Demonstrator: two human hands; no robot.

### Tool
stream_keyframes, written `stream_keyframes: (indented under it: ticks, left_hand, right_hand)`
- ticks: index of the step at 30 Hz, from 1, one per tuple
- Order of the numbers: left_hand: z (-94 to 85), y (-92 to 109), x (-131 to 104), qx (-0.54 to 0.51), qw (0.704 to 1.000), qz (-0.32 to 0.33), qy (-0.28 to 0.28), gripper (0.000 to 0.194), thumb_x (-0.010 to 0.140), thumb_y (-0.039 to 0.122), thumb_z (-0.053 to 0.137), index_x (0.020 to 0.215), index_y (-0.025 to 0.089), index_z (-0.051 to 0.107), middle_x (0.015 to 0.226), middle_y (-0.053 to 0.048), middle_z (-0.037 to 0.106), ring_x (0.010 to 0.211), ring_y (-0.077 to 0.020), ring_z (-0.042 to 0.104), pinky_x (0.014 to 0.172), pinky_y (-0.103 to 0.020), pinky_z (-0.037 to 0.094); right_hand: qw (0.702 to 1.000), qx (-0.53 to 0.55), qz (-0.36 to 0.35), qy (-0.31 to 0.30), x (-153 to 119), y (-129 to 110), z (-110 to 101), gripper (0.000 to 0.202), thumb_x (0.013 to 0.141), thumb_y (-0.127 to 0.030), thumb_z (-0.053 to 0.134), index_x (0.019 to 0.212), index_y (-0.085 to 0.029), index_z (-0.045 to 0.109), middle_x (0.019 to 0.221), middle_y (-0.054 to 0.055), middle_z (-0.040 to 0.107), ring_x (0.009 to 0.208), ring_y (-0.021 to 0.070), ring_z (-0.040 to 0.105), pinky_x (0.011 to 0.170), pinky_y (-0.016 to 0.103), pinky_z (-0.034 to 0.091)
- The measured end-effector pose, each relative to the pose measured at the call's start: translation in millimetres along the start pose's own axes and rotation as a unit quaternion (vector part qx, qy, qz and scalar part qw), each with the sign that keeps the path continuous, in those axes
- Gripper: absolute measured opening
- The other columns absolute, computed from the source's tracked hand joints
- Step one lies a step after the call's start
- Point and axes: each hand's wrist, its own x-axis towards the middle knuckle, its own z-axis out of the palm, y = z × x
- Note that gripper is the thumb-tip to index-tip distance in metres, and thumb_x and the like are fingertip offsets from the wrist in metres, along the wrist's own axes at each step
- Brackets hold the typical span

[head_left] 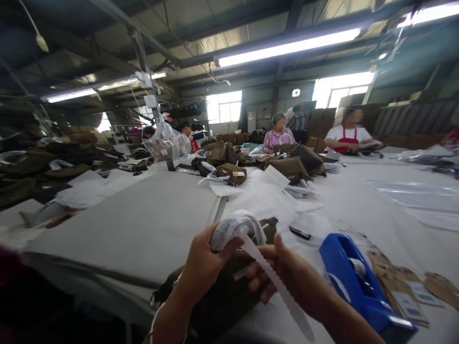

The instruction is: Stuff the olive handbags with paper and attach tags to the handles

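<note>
My left hand (206,258) is closed around a bag handle (234,227) wrapped in white padding. Beneath it lies the dark olive bag (225,296), partly covered by my hands and arms. A long white wrapping strip (278,282) hangs from the handle, passing in front of my right hand (278,267). That hand is beside the handle, thumb raised and fingers partly curled and slightly blurred. From its fingers sticks a short translucent piece of tape (241,274). Close by on the right stands a blue tape dispenser (358,282).
Brown tags (398,277) lie beyond the dispenser, and a black cutter (300,233) ahead of my right hand. Olive bags (287,169) are heaped across the white table (344,191). Clear plastic sheets (419,196) lie right. Co-workers (347,134) work at the far side.
</note>
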Motion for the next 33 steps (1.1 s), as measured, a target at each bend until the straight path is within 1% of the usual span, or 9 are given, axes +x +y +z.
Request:
stream_keyframes:
  ticks: [3, 7, 12, 15, 19, 23, 25, 28, 33]
  left_hand:
    - [1.9, 0.5, -1.8, 0.046, 0.999, 0.014, 0.001, 0.032, 0.082, 0.046, 0.078, 0.097, 0.018, 0.076, 0.080, -0.001, 0.074, 0.070, -0.0178, 0.063, 0.064, -0.024, 0.049]
    - [-0.4, 3.3, -2.3, 0.024, 0.999, 0.022, 0.016, 0.039, 0.077, 0.053, 0.080, 0.094, 0.017, 0.075, 0.083, -0.003, 0.075, 0.074, -0.0192, 0.065, 0.068, -0.024, 0.049]
    - [-0.9, 1.2, -1.9, -0.153, 0.986, -0.006, 0.060, 0.071, 0.083, 0.081, 0.052, 0.103, 0.015, 0.070, 0.052, 0.004, 0.052, 0.046, -0.0097, 0.040, 0.044, -0.019, 0.031]
    - [1.2, 0.4, -1.9, -0.265, 0.960, -0.058, 0.068, 0.069, 0.090, 0.075, 0.051, 0.119, 0.014, 0.065, 0.055, 0.004, 0.054, 0.042, -0.0082, 0.039, 0.040, -0.018, 0.031]
    - [0.5, 1.6, -2.6, -0.264, 0.958, -0.113, 0.007, 0.064, 0.089, 0.062, 0.063, 0.132, 0.015, 0.058, 0.056, 0.004, 0.059, 0.042, -0.0087, 0.044, 0.038, -0.015, 0.032]
    - [-2.9, 2.9, -1.8, -0.224, 0.963, -0.140, -0.051, 0.049, 0.088, 0.063, 0.063, 0.093, 0.015, 0.068, 0.054, 0.001, 0.059, 0.042, -0.0089, 0.046, 0.039, -0.017, 0.036]
    - [-4.9, 6.2, -0.7, -0.193, 0.973, -0.121, -0.039, 0.046, 0.087, 0.061, 0.067, 0.079, 0.015, 0.068, 0.055, 0.001, 0.058, 0.044, -0.0089, 0.046, 0.041, -0.017, 0.038]
    - [-8.0, 14.8, 1.1, -0.099, 0.994, -0.048, -0.001, 0.039, 0.087, 0.054, 0.069, 0.084, 0.016, 0.076, 0.062, 0.000, 0.062, 0.055, -0.0115, 0.054, 0.049, -0.018, 0.043]
    - [-12.1, 26.8, 5.6, 0.100, 0.989, 0.100, 0.053, 0.033, 0.090, 0.047, 0.066, 0.097, 0.020, 0.083, 0.078, -0.002, 0.077, 0.069, -0.0181, 0.067, 0.062, -0.021, 0.051]
  right_hand:
    - [0.993, 0.073, 0.072, -0.061, -1.0, 7.5, 8.3, 0.068, 0.084, -0.075, 0.062, 0.103, -0.011, 0.073, 0.071, 0.006, 0.069, 0.052, 0.0117, 0.064, 0.045, 0.018, 0.049]
    - [0.998, 0.058, -0.001, -0.023, 1.8, 14.8, 9.0, 0.043, 0.080, -0.055, 0.080, 0.086, -0.014, 0.070, 0.056, -0.008, 0.051, 0.034, -0.0024, 0.024, 0.034, 0.011, 0.020]
    - [0.962, -0.197, -0.142, 0.124, 6.4, 20.9, 8.7, 0.047, 0.085, -0.063, 0.070, 0.082, -0.015, 0.070, 0.062, 0.001, 0.065, 0.035, 0.0036, 0.041, 0.035, 0.017, 0.026]
    - [0.922, -0.289, -0.190, 0.173, 10.3, 22.7, 12.5, 0.045, 0.089, -0.061, 0.064, 0.091, -0.018, 0.073, 0.061, 0.002, 0.068, 0.035, 0.0079, 0.048, 0.036, 0.020, 0.034]
    - [0.904, -0.318, -0.219, 0.186, 20.8, 18.6, 20.2, 0.039, 0.093, -0.056, 0.061, 0.097, -0.020, 0.075, 0.066, 0.003, 0.072, 0.036, 0.0102, 0.052, 0.036, 0.021, 0.038]
    - [0.902, -0.314, -0.239, 0.176, 28.4, 8.3, 29.7, 0.036, 0.093, -0.053, 0.063, 0.099, -0.020, 0.075, 0.065, 0.003, 0.071, 0.037, 0.0112, 0.052, 0.036, 0.022, 0.039]
    - [0.922, -0.281, -0.231, 0.129, 25.8, 3.1, 34.4, 0.033, 0.091, -0.051, 0.066, 0.102, -0.021, 0.072, 0.073, 0.003, 0.072, 0.043, 0.0125, 0.058, 0.039, 0.023, 0.045]
    - [0.956, -0.203, -0.207, 0.046, 12.5, -3.6, 39.7, 0.030, 0.087, -0.045, 0.074, 0.104, -0.023, 0.063, 0.082, 0.002, 0.073, 0.056, 0.0158, 0.069, 0.053, 0.025, 0.056]
    - [0.971, -0.124, -0.204, 0.026, -11.0, -17.3, 42.2, 0.026, 0.087, -0.037, 0.078, 0.090, -0.021, 0.057, 0.082, 0.000, 0.073, 0.058, 0.0123, 0.070, 0.056, 0.022, 0.057]
